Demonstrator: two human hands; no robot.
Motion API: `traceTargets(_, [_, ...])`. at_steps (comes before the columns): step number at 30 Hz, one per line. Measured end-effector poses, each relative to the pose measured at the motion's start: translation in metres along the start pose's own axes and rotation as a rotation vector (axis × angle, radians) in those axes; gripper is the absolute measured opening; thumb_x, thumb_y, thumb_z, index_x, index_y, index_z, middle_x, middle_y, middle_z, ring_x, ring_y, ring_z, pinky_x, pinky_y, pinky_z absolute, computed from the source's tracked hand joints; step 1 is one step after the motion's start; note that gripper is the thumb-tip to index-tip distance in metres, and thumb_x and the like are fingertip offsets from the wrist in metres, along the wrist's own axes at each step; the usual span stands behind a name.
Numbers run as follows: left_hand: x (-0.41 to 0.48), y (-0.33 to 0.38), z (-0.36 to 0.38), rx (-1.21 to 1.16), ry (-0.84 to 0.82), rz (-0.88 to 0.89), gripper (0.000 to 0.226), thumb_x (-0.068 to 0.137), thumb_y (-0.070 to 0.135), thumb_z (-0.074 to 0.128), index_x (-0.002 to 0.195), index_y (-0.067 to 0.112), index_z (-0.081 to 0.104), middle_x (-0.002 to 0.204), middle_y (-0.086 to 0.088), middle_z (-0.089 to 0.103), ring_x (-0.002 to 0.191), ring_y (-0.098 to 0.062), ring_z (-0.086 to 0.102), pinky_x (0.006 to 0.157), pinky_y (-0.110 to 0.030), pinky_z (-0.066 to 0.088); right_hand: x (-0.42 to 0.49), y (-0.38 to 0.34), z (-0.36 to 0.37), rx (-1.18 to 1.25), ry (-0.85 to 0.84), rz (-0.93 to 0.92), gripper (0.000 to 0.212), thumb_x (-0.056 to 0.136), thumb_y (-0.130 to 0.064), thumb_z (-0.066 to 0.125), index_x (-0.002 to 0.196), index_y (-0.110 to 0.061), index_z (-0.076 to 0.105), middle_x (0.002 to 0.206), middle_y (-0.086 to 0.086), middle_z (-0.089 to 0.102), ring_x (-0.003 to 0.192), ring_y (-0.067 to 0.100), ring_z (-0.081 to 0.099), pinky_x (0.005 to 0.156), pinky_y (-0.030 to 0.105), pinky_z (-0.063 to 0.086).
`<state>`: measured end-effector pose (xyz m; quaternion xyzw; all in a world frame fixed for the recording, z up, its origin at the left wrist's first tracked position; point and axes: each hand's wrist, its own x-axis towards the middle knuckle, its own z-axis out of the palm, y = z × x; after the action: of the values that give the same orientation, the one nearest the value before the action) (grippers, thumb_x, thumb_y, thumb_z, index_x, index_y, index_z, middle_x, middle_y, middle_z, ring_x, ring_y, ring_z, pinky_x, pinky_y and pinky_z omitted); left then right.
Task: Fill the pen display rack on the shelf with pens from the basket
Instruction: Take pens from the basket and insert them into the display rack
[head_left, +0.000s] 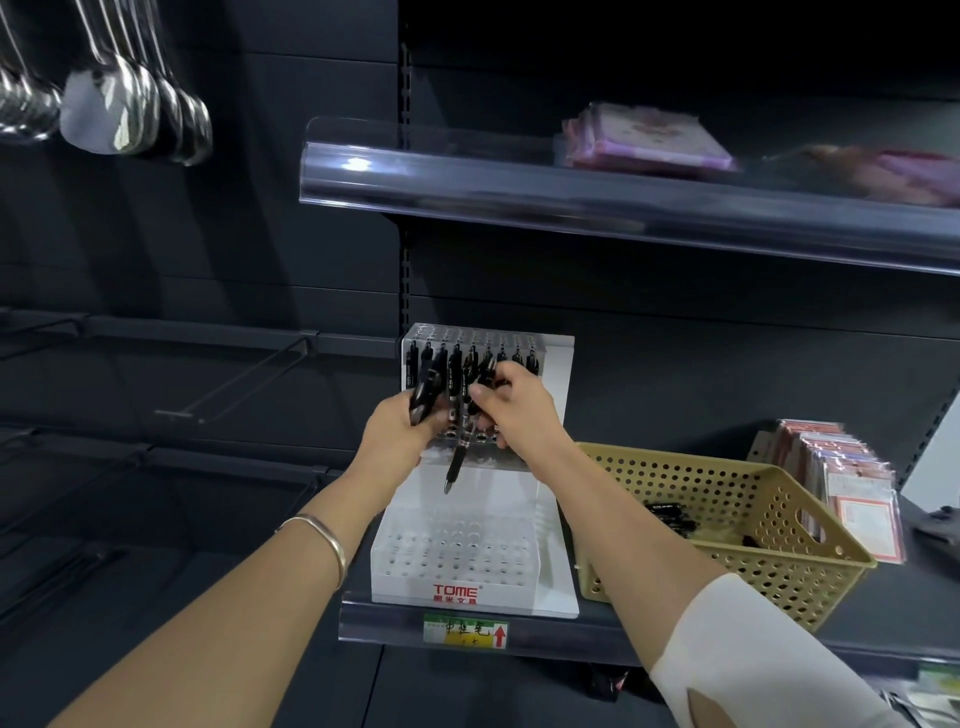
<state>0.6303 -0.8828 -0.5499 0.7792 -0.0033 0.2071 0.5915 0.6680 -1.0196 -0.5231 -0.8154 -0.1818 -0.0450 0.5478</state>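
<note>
The left hand has its grip closed round a bunch of black pens, and the right hand pinches one pen, just in front of the white rack on the shelf. A loose pen hangs tip-down between them and could slip and fall, as the grip is so full. The hands hide the rack's middle holes.

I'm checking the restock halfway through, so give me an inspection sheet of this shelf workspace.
Surface: dark shelf, price label on front edge.
Job's things: white pen rack, top tier holds pens, front tier empty; tan basket beside it, few pens inside.
Clutter: card packets right of basket.
Hands: left hand grips a bunch of pens; right hand pinches one pen.
Cables: nothing seen.
Surroundings: ladles hanging upper left; pink packets on upper shelf.
</note>
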Motion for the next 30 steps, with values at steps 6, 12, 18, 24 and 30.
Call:
traceTargets(6, [0.003, 0.0, -0.001, -0.04, -0.049, -0.066, 0.02, 0.084, 0.004, 0.065, 0.067, 0.013, 0.057, 0.049, 0.003, 0.042, 0.046, -0.014, 0.033, 0.041, -0.02, 0.027, 0.004, -0.011, 0.013, 0.05, -0.019, -0.087, 0.013, 0.094, -0.017, 0.055, 0.105, -0.014, 0.052, 0.081, 0.002, 0.058, 0.059, 0.009, 0.054, 0.045, 0.021, 0.044])
traceTargets(12, [0.01, -0.003, -0.006, -0.015, 0.002, -0.045, 0.017, 0.083, 0.006, 0.067, 0.072, 0.014, 0.056, 0.05, 0.007, 0.04, 0.046, -0.013, 0.036, 0.043, -0.022, 0.028, 0.01, -0.019, 0.018, 0.119, 0.029, -0.102, 0.025, 0.092, -0.015, 0.058, 0.117, -0.011, 0.055, 0.081, -0.002, 0.056, 0.06, 0.007, 0.056, 0.046, 0.018, 0.049])
traceTargets(18, [0.02, -0.002, -0.005, 0.055, 0.086, 0.034, 0.022, 0.082, 0.012, 0.069, 0.067, 0.02, 0.054, 0.053, 0.006, 0.046, 0.05, -0.012, 0.043, 0.05, -0.028, 0.033, 0.022, -0.031, 0.02, -0.024, 0.099, -0.177, 0.019, 0.092, -0.014, 0.057, 0.11, -0.008, 0.058, 0.085, 0.002, 0.062, 0.06, 0.01, 0.059, 0.047, 0.015, 0.05])
traceTargets(24, [0.024, -0.012, -0.008, -0.067, 0.223, 0.031, 0.019, 0.091, 0.02, 0.058, 0.073, 0.018, 0.052, 0.066, -0.006, 0.053, 0.053, -0.021, 0.046, 0.047, -0.026, 0.035, 0.032, -0.029, 0.013, -0.212, 0.272, -0.329, 0.02, 0.092, -0.023, 0.057, 0.109, -0.012, 0.059, 0.093, 0.004, 0.064, 0.069, 0.019, 0.062, 0.071, 0.037, 0.056])
traceTargets(30, [0.02, -0.024, -0.004, -0.112, 0.178, -0.028, 0.031, 0.093, 0.031, 0.055, 0.066, 0.018, 0.043, 0.06, -0.004, 0.043, 0.047, -0.014, 0.032, 0.046, -0.028, 0.024, 0.039, -0.012, 0.024, -0.381, 0.206, -0.308, 0.019, 0.093, -0.025, 0.055, 0.106, -0.011, 0.057, 0.086, 0.008, 0.065, 0.069, 0.024, 0.063, 0.066, 0.039, 0.055])
